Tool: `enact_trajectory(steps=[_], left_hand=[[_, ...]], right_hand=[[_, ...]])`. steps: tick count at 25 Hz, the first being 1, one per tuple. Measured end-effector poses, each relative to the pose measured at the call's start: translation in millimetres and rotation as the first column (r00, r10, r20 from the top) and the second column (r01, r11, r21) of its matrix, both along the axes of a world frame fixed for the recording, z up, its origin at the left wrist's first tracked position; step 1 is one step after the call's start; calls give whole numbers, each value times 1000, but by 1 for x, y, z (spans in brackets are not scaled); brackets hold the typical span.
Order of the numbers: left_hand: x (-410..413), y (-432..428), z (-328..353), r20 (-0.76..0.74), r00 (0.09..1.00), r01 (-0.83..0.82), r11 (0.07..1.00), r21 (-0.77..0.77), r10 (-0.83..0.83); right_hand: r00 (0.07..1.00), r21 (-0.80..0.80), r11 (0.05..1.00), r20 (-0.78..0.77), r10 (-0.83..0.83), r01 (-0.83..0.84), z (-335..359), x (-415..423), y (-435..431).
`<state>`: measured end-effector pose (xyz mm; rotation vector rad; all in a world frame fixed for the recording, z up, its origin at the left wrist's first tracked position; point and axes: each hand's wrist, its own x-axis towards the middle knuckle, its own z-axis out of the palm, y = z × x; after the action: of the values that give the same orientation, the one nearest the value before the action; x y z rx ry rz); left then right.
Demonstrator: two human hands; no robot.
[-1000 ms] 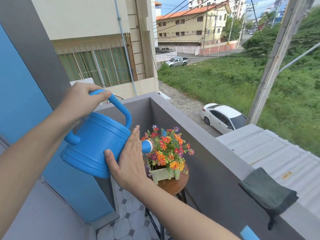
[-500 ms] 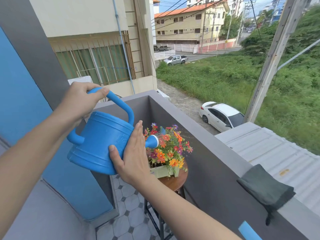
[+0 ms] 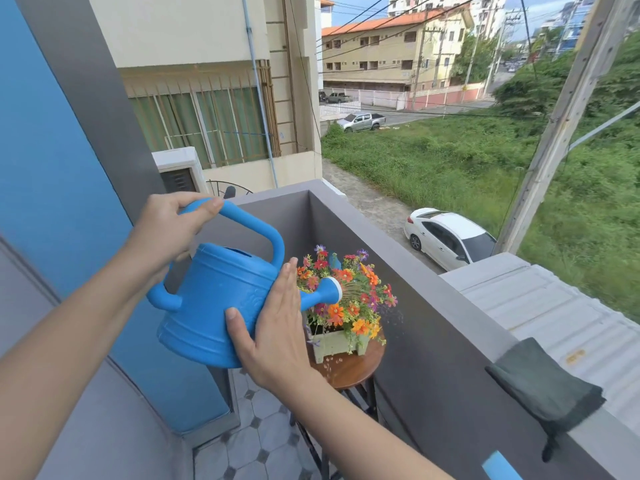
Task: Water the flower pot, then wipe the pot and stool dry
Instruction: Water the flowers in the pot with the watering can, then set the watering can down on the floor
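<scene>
Left hand grip: your left hand is curled round the top of the handle of the blue watering can and carries it
Right hand: your right hand lies flat against the can's side, fingers straight, thumb low on the body; it steadies and clasps nothing
Rose: the can is tipped forward, with its white-faced rose just above the flowers
Just changed: a second ago no water showed at the rose; half a second ago thin jets began; now a fan of spray comes out, with droplets flying right of the blooms
Flower pot: the pale green planter stands on the round wooden stool, close against the grey parapet
Meaning: your watering step is under way, and drops already land on the stool top, so wiping will be needed
Cloth: the dark cloth lies draped over the parapet, well apart from both hands
</scene>
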<state>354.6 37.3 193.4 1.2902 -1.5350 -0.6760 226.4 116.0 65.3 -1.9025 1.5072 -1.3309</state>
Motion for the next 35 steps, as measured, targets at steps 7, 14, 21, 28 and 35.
enact_trajectory(steps=[7,14,21,28,35], left_hand=[[21,14,-38,-241,967,-112,988,-103,85],[33,20,-106,-334,921,-247,962,-113,198],[53,36,-164,-474,822,-372,928,-27,316],[104,87,-298,-423,733,-540,834,113,532],[133,89,-526,-427,654,-618,766,174,625]], right_hand=[[997,-4,1000,-73,14,-15,-12,6,-20],[993,52,996,-79,82,-78,-48,16,-31],[973,3,978,-100,209,-209,-104,34,-42],[886,170,888,-116,448,-427,-230,90,-29],[768,425,772,-233,597,-472,-426,125,-56]])
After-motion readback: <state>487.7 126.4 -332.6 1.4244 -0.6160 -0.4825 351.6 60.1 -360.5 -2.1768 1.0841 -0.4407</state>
